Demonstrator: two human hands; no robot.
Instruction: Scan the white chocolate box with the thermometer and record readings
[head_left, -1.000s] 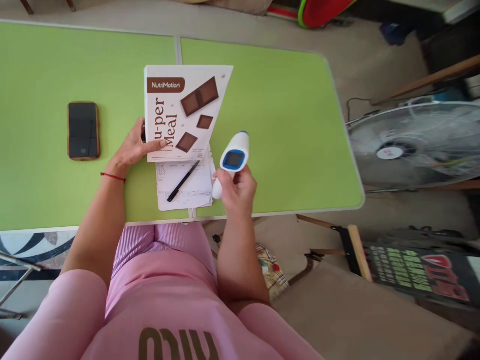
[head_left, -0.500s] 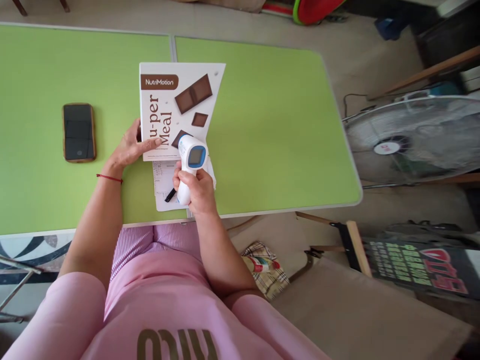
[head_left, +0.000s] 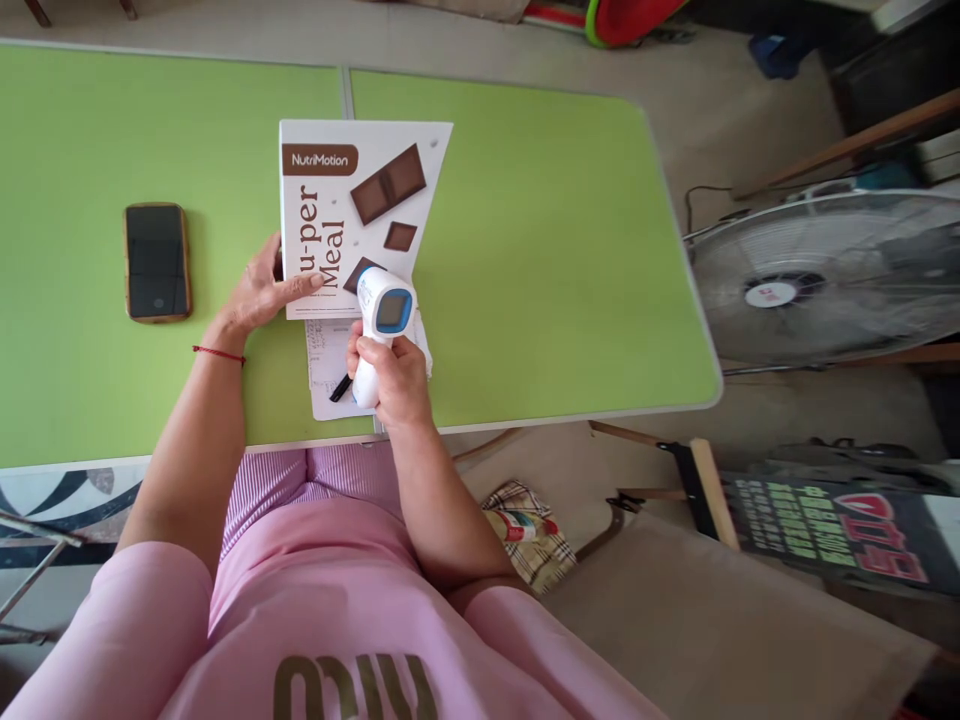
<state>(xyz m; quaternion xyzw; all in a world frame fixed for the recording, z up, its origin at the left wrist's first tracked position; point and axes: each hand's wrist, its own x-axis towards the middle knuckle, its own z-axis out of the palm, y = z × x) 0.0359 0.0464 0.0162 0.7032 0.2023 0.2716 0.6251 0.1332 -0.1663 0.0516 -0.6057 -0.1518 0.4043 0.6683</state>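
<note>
My right hand [head_left: 394, 375] is shut on a white infrared thermometer [head_left: 385, 312] with a blue-rimmed display, holding it over the lower right part of a white NutriMotion meal-replacement pack [head_left: 352, 190]. My left hand [head_left: 264, 285] grips the pack's lower left edge, thumb on the printed front. Beneath the pack lie printed papers [head_left: 328, 365], and a black pen [head_left: 340, 388] rests on them, mostly hidden behind the thermometer's handle.
All this lies on a lime-green table [head_left: 540, 250]. A smartphone in a brown case [head_left: 157, 262] lies left of my left hand. Beyond the table's right edge stands a floor fan [head_left: 817, 280]. A checked cloth [head_left: 529, 535] and a dark printed board [head_left: 825, 530] are on the floor.
The thermometer has moved left over the pack and papers, and its handle now points toward me, covering most of the pen. My left hand and the pack have stayed in place.
</note>
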